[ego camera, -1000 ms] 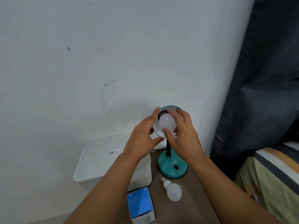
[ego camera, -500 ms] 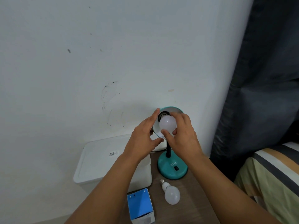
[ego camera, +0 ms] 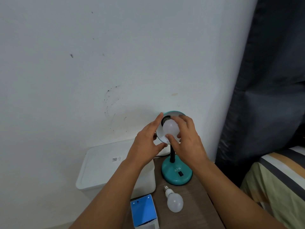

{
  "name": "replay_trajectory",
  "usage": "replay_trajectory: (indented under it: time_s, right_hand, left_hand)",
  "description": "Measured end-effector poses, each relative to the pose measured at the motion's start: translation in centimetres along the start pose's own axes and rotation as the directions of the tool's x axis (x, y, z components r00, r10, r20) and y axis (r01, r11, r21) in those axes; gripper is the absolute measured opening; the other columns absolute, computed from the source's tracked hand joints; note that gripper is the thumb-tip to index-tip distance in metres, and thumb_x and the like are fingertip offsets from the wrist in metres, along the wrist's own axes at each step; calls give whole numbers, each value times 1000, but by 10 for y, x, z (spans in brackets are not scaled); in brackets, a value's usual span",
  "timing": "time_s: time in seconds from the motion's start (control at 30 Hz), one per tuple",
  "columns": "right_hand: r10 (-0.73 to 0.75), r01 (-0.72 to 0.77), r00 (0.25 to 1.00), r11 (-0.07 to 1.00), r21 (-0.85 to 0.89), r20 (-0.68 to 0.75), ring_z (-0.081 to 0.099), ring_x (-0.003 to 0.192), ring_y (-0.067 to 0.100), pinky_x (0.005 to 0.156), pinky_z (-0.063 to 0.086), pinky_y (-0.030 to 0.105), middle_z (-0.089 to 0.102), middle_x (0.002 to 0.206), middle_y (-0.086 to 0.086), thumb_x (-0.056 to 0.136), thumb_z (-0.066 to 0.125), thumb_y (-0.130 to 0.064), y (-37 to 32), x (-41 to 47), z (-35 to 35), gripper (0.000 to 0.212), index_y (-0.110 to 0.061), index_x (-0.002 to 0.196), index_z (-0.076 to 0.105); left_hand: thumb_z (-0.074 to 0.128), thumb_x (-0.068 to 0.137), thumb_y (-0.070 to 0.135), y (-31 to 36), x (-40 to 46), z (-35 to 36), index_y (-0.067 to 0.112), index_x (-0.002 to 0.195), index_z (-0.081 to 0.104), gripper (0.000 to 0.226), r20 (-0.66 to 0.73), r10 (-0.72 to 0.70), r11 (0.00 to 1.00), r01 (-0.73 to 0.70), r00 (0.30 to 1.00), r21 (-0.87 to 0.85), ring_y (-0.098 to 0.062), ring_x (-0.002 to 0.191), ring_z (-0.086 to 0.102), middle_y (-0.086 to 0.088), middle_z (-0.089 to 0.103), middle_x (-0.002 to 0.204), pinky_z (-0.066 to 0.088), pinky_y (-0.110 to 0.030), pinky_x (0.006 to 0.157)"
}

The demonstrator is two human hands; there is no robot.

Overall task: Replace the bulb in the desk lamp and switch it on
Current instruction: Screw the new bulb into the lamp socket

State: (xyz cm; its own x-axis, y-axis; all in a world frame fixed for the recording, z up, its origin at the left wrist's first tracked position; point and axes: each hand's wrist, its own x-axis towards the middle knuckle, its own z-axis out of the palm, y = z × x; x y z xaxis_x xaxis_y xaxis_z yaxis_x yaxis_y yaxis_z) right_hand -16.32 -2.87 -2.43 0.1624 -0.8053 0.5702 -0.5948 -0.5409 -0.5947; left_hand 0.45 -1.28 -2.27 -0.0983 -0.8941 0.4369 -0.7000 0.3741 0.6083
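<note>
A teal desk lamp (ego camera: 177, 174) stands on a brown table against the wall, its round shade (ego camera: 161, 137) tilted toward me. A white bulb (ego camera: 170, 127) sits at the socket inside the shade. My right hand (ego camera: 186, 141) grips that bulb with thumb below and fingers over the top. My left hand (ego camera: 146, 141) cups the shade's left rim, fingers along its edge. A black rocker switch (ego camera: 181, 174) sits on the lamp base. A second white bulb (ego camera: 174, 201) lies loose on the table in front of the base.
A white lidded plastic box (ego camera: 105, 167) stands left of the lamp. A blue and white bulb carton (ego camera: 143, 211) lies at the table's front edge. A dark curtain (ego camera: 267, 80) hangs at the right, above a striped bed cover (ego camera: 280, 179). The lamp's black cord runs behind the base.
My right hand's fingers have shifted round the bulb in the shade, the thumb now lower. The left hand stays on the shade. The loose bulb's spot on the table shifts slightly between frames.
</note>
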Motion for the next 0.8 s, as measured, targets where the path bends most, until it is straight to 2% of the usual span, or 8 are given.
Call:
replay_trajectory:
  time_s: [0.1,0.2,0.33,0.4,0.53,0.63,0.73,0.8]
  right_hand:
    - [-75,76,996,997,-30,37,59,106,24,83,57,36,33,149,3,87,69,-25,2,-2,0,51,-25,136,51]
    - [-56,58,998,997,-58,39,60,104,22,82,57,37,38,144,0,86,67,-18,3,-3,0,53,-23,137,49]
    - [84,-85,996,996,-41,-24,58,100,20,77,53,33,49,129,0,86,68,-38,0,1,1,52,-21,131,47]
    - [96,-97,995,995,-30,-31,58,100,20,76,51,31,48,127,1,85,69,-40,-3,2,1,53,-21,129,47]
    - [15,-14,999,999,-42,34,60,105,24,82,56,39,37,144,1,91,64,-32,-4,0,1,52,-30,139,45]
    - [3,2,998,998,-66,70,60,105,24,85,56,36,33,147,0,88,67,-29,-3,-3,1,56,-28,140,46]
    - [35,-31,998,997,-77,43,62,97,22,83,56,36,39,140,-1,87,66,-25,-2,-3,1,58,-24,140,43]
    - [111,-111,994,992,-57,-3,60,97,21,80,52,32,47,130,1,87,66,-34,-3,-1,0,53,-20,134,45]
  left_hand:
    - [82,80,25,0,0,1,52,152,17,100,-4,3,1000,-3,1000,-16,-9,108,59,13,54,135,54,-28,95]
    - [82,80,23,0,1,1,51,152,17,101,-2,6,1000,-6,1000,-12,-9,108,59,12,54,135,53,-28,95]
    - [82,80,23,0,0,0,51,152,18,101,-1,3,1000,-3,1000,-11,-5,106,57,13,54,134,52,-24,95]
    - [82,79,23,0,0,0,50,153,18,101,-2,6,1000,-6,1000,-8,-5,107,57,13,54,135,52,-23,95]
    - [82,80,25,0,0,0,50,153,17,100,-6,16,1000,-16,1000,-5,-6,108,57,12,54,136,53,-24,95]
    - [80,82,28,0,0,1,51,152,17,97,-10,20,1000,-20,1000,-7,-8,110,58,11,54,137,54,-26,94]
    - [81,81,25,-1,0,1,51,152,18,99,-7,15,1000,-15,1000,-12,-8,108,58,12,54,135,53,-27,94]
    - [82,80,25,-1,1,1,51,152,18,100,-6,11,1000,-11,1000,-10,-7,107,57,13,54,134,53,-26,94]
